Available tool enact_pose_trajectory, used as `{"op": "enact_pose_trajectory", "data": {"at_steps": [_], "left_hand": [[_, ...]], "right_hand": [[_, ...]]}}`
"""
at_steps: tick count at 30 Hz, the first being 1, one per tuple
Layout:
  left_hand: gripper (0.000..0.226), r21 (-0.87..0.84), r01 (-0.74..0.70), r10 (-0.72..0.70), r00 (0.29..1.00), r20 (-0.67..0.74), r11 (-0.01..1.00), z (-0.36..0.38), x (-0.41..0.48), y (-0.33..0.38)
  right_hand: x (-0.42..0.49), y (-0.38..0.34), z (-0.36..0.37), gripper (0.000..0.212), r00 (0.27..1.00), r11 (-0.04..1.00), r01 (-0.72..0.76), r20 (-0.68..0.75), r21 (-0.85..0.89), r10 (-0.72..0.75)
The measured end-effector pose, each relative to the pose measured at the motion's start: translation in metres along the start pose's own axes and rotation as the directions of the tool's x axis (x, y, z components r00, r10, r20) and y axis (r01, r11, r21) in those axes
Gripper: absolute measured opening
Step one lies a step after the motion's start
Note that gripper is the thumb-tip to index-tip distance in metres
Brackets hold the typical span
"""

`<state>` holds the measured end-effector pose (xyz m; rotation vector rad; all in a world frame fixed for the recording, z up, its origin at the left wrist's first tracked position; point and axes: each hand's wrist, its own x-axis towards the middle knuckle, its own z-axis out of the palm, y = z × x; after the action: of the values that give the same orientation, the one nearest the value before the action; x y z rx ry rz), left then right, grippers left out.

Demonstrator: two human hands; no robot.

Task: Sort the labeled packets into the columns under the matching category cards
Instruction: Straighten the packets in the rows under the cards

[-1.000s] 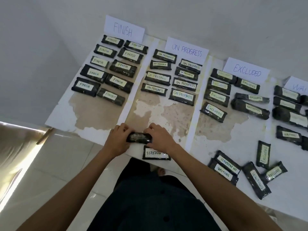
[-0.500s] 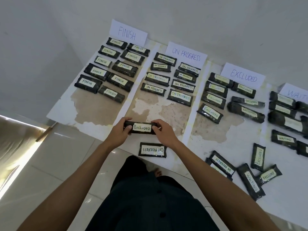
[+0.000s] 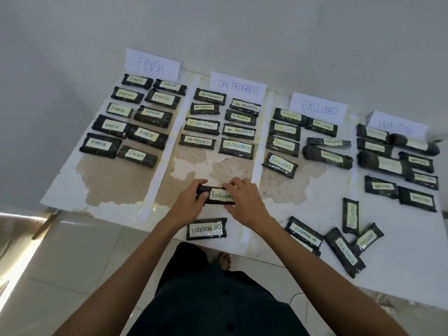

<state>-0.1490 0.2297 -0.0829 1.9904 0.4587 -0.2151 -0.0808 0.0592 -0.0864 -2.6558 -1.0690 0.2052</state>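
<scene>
EXCLUDED packet (image 3: 219, 195): sitting label-up near the front edge of the bench (image 3: 72, 190); left hand (image 3: 188, 204) gripping its left end, right hand (image 3: 244, 202) pinching its right end; ON PROGRESS packet (image 3: 206, 229) lying upside-down at the front edge, just beside; EXCLUDED card (image 3: 318, 108) standing along the back edge.

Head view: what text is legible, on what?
"FINISH": FINISH card, FINISH packets.
"ON PROGRESS": ON PROGRESS card, ON PROGRESS packets, upside-down near packet.
"EXCLUDED": EXCLUDED card, EXCLUDED packets, held packet between left hand and right hand.
"WAITING": WAITING card, faint; most WAITING packets blurred.
Loose pile: mixed labels.
</scene>
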Motion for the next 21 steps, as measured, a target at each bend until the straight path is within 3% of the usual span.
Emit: {"op": "enact_pose_trajectory", "data": {"at_steps": [6,12,16,21], "left_hand": [[0.041,0.122,-0.143,0.123,0.98,0.155,0.982,0.032,0.03,0.041],[0.038,0.214,-0.304,0.238,0.928,0.288,0.928,0.071,0.067,0.075],[0.037,0.245,-0.396,0.303,0.889,0.342,0.885,0.103,0.088,0.101],[0.037,0.294,-0.423,0.325,0.887,0.329,0.857,0.151,0.108,0.119]], "right_hand": [[-0.032,0.068,-0.03,0.05,0.961,0.962,-0.271,-0.055,-0.017,0.27],[-0.057,0.153,-0.061,0.053,0.834,0.833,-0.552,-0.015,-0.027,0.552],[-0.055,0.204,-0.071,0.053,0.766,0.765,-0.637,0.038,-0.09,0.642],[-0.046,0.251,-0.065,0.05,0.778,0.783,-0.61,0.094,-0.122,0.621]]}}
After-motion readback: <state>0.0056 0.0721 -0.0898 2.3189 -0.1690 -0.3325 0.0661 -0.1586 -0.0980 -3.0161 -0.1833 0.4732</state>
